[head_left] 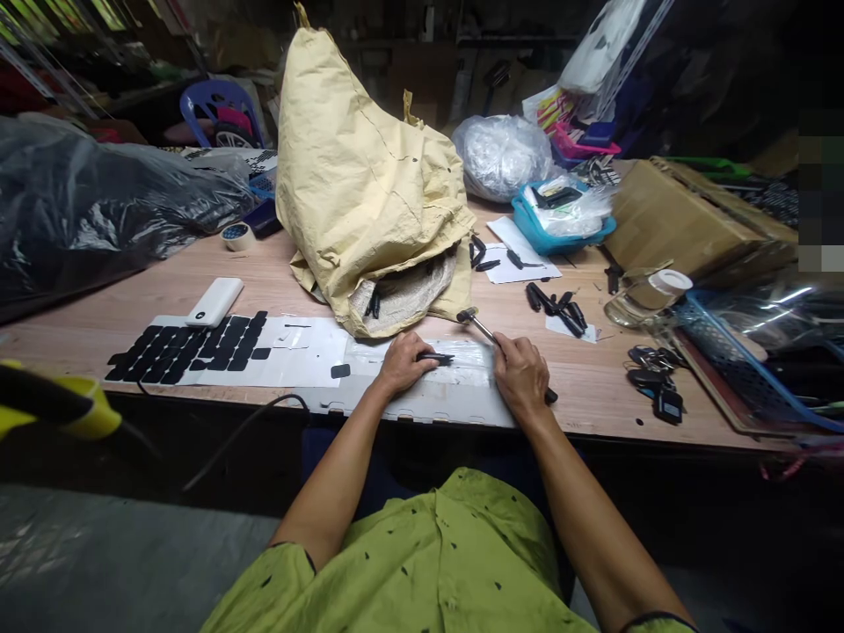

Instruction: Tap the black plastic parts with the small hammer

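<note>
My left hand [403, 364] rests over the taped sheet at the table's front edge, its fingers closed on a slim black part [435, 357] that points right. In my right hand [520, 376] is a small hammer [484, 329]; its head is raised toward the upper left and the dark handle end shows below my fist. Under both hands lies the white sheet covered with clear tape [465, 387]. Just beyond stands a large yellow sack [369, 176], its mouth facing me, with black pieces [374, 303] inside the opening.
At left, flat black pieces [191, 347] lie in rows on white paper beside a white power bank [215, 301]. To the right are folded black parts [557, 308], a glass jar [646, 294], keys [659, 382] and a blue basket [725, 356]. A cable [247, 422] hangs off the front edge.
</note>
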The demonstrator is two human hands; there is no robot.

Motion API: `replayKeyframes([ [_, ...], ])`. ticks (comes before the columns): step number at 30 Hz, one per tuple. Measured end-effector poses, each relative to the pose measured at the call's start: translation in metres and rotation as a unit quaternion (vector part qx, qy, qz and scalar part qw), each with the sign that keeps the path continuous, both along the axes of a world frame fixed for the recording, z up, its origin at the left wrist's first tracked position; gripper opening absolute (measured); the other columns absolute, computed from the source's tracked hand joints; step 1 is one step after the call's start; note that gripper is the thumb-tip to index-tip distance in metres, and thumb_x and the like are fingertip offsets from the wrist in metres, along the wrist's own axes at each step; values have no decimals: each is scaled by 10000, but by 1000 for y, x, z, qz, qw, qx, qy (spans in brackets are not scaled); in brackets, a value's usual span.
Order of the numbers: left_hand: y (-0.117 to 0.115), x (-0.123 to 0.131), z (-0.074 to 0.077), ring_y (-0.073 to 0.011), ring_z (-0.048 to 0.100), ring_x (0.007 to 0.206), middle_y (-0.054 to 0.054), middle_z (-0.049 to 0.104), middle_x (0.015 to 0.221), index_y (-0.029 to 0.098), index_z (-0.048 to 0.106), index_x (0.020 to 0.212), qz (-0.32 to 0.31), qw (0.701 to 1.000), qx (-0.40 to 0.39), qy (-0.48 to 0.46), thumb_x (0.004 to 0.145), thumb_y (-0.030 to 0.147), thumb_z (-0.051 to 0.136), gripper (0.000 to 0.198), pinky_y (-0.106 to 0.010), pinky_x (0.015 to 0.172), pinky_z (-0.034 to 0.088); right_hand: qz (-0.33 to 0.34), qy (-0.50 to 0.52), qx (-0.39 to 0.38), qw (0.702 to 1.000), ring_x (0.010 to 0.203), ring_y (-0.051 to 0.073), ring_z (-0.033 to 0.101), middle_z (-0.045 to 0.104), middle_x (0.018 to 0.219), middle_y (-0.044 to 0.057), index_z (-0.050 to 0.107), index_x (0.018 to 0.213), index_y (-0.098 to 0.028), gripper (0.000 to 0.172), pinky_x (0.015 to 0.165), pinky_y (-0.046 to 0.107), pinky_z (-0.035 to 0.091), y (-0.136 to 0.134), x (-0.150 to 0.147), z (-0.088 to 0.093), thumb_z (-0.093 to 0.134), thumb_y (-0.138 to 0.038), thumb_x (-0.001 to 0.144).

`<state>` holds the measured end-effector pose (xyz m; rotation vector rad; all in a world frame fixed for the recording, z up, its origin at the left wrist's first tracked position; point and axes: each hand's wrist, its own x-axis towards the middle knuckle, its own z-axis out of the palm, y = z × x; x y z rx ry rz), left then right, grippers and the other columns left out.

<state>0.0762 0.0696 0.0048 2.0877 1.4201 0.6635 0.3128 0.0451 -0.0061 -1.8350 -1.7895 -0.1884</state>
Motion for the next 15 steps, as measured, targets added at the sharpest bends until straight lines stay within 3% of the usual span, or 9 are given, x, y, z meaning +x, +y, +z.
replayKeyframes([
  [7,-6,-5,4,-212,595,926,-35,665,925,207,718,981,-15,997,29,-76,936,342,600,185,-358,895,476,-21,-23,-7,999,857,213,438,562,914,74,737,1126,-252,282,706,315,294,5,-1,-15,542,-219,924],
  [9,-29,-3,4,-199,617,891,-44,679,963,195,669,1077,-16,990,46,-129,974,359,528,240,-337,844,494,-17,-29,-15,999,859,214,434,555,921,73,730,1149,-258,293,706,316,300,5,-1,-14,549,-216,922],
  [11,-64,3,-2,-197,641,880,-63,694,996,190,620,1164,-56,981,73,-169,1001,388,473,295,-325,816,506,-16,-37,-23,999,861,214,430,547,929,73,721,1171,-260,305,709,315,304,5,-1,-14,557,-214,917],
  [13,-103,11,-18,-202,662,878,-74,710,963,198,623,1155,-166,969,81,-162,1003,425,473,312,-325,832,512,-19,-44,-28,998,869,217,428,541,941,74,715,1182,-258,312,715,314,306,4,-2,-13,562,-215,913],
  [15,-135,17,-39,-198,684,874,-76,727,953,212,638,1159,-266,957,21,-116,998,449,483,326,-309,840,518,-22,-46,-28,998,876,221,426,538,946,76,713,1179,-253,309,720,316,306,4,-3,-13,552,-217,917],
])
